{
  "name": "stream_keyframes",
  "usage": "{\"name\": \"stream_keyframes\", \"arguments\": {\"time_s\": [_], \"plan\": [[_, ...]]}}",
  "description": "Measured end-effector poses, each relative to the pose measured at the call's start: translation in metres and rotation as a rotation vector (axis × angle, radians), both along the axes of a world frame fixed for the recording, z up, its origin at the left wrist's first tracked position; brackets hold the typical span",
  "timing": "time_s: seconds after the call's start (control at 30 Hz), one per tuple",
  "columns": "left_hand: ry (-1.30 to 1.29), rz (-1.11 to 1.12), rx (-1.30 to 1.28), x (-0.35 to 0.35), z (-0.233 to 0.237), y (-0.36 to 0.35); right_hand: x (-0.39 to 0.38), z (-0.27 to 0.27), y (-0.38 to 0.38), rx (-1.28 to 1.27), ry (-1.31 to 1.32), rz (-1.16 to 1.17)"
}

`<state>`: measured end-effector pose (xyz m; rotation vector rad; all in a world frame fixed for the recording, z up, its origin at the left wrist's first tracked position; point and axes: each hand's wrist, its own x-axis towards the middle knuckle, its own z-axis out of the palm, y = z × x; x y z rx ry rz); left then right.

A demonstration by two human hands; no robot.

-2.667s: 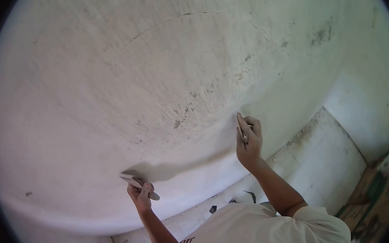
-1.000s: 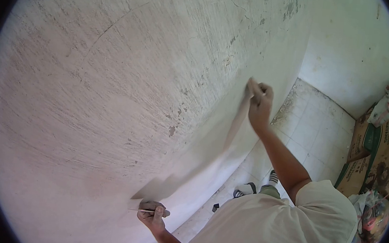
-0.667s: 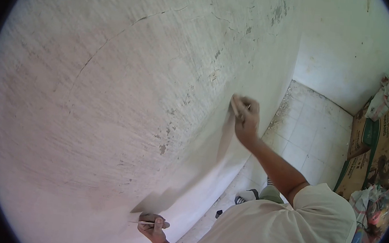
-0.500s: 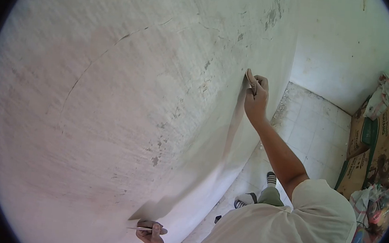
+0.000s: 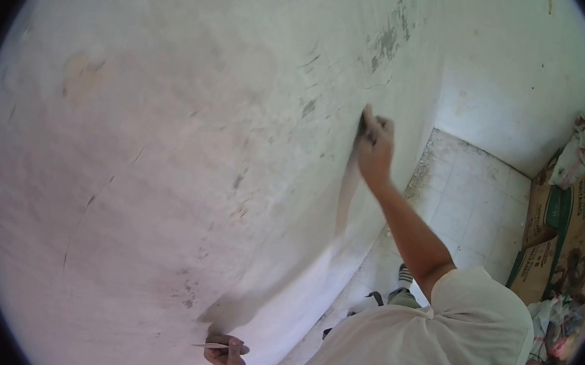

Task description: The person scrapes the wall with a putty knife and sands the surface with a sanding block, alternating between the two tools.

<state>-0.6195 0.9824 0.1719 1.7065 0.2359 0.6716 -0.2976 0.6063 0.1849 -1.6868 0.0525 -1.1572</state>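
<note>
— Where are your hands just now?

— Both at the wall. My right hand is high up against it, fingers closed tight round a small scraper whose edge presses into the plaster. My left hand is low down by the wall, well apart from the right. It grips a thin blade that lies flat and shows edge-on, its tip close to the wall.

— What is the wall's face like?

— Rough. It is mostly white, with a wide pinkish-grey patch across the middle. There are dark chips and flecks, a few fine cracks out to the left, a yellowish blotch higher up and a grey smear above my right hand. Lower down, between my two hands, the wall is smoother and whiter.

— And the room around it?

— A pale tiled floor runs along the foot of the wall, gritty with dust right at its base. The wall meets a second wall, also white, at a corner just past my right hand. Well away from the wall stand cardboard boxes with green print, with bags on top of them and beside them. My foot, with stripes across it, stands on the tiles near the wall's base.
</note>
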Motion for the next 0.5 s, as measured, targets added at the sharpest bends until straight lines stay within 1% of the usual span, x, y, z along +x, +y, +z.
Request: {"name": "stream_keyframes", "arguments": {"time_s": [0.03, 0.13, 0.2, 0.23, 0.27, 0.3, 0.37, 0.4, 0.43, 0.5], "plan": [[-0.041, -0.038, -0.029, 0.01, 0.005, -0.015, -0.003, -0.001, 0.006, -0.021, -0.042, -0.006], [-0.141, -0.176, -0.109, 0.05, 0.027, -0.073, -0.019, -0.033, 0.016, -0.121, -0.071, 0.125], [-0.163, -0.209, -0.049, 0.073, 0.029, -0.096, -0.017, -0.038, -0.004, -0.21, -0.037, 0.17], [-0.168, -0.226, -0.018, 0.083, 0.032, -0.109, -0.003, -0.042, -0.018, -0.129, -0.032, 0.138], [-0.16, -0.203, -0.08, 0.092, 0.038, -0.121, 0.023, -0.047, -0.037, -0.048, -0.026, 0.104], [-0.118, -0.158, -0.053, 0.098, 0.037, -0.127, 0.049, -0.052, -0.057, 0.032, -0.022, 0.065], [-0.036, -0.073, -0.005, 0.112, 0.034, -0.134, 0.094, -0.063, -0.103, 0.081, 0.133, -0.073], [-0.013, -0.027, -0.012, 0.116, 0.035, -0.142, 0.103, -0.061, -0.12, 0.103, 0.209, -0.143], [-0.012, 0.003, -0.003, 0.119, 0.033, -0.143, 0.105, -0.065, -0.123, 0.094, 0.164, -0.101], [-0.005, 0.073, 0.014, 0.122, 0.029, -0.144, 0.097, -0.072, -0.108, 0.074, 0.076, -0.007]]}}
